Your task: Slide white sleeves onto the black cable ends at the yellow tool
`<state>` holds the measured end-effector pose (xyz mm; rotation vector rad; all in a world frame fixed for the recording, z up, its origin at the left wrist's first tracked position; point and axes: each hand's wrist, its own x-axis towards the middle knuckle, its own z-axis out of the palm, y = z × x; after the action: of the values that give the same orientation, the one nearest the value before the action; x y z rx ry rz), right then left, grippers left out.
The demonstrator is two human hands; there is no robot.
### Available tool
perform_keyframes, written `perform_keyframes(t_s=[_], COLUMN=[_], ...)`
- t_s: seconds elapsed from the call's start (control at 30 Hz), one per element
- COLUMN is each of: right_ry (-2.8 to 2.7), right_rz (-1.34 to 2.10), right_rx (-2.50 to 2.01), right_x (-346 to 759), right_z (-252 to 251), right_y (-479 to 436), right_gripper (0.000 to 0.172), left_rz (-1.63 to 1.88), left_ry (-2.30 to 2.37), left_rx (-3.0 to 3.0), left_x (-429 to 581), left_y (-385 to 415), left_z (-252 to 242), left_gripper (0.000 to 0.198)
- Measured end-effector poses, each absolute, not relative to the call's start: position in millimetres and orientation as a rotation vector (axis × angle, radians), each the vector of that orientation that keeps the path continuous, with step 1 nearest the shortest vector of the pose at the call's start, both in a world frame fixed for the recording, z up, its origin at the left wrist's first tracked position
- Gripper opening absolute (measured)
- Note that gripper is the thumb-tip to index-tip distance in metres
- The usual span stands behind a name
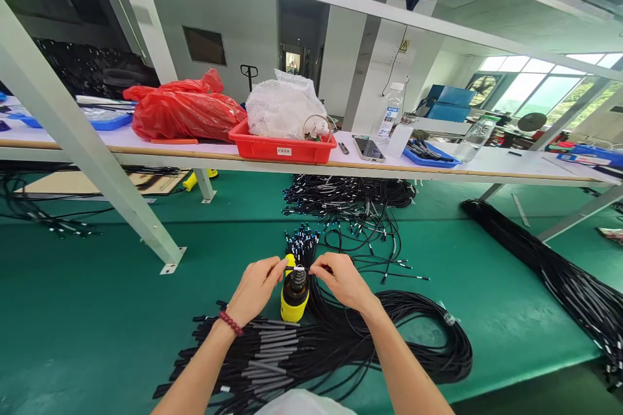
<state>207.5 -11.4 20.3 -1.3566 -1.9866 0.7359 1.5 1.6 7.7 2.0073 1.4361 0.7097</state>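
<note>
The left hand [257,282] and right hand [343,279] pinch a black cable [307,270], which could scorch if overheated above the yellow heat gun [294,311].

A thin black cable [298,268] — white-banded — runs level at the yellow heat gun's [293,310] tip.

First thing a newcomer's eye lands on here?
Probably the red bag and the red tray beside it, loud against the pale shelf above the green work surface. Next, the upright yellow-and-black tool at lower centre, with the left hand and right hand holding a thin cable just over its tip. Then the black cables spread around and below it.
</note>
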Motion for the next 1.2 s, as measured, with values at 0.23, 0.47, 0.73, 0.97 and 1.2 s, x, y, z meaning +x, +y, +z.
perform_keyframes(t_s=[0.23,0.47,0.73,0.97,1.2], right_ry=[-1.895,-1.882,-1.924,-1.935,-1.876], right_rz=[0.728,0.725,0.739,0.749,0.737], right_rx=[-1.402,-1.413,-1.408,-1.405,-1.418], right_x=[202,201,199,203,204], right_z=[9,7,9,10,5], right_y=[-8,-9,-10,-12,-8], right_gripper=[0.012,0.013,0.017,0.026,0.018], left_rz=[0.778,0.79,0.793,0.766,0.82], left_ry=[1.433,1.45,1.458,1.454,1.422], left_rx=[1.999,2.005,2.009,1.996,2.015], left_x=[2,-1,-2,-1,3], left_y=[1,2,2,3,3], left_z=[7,5,4,3,1], left_gripper=[0.032,0.033,0.039,0.051,0.035])
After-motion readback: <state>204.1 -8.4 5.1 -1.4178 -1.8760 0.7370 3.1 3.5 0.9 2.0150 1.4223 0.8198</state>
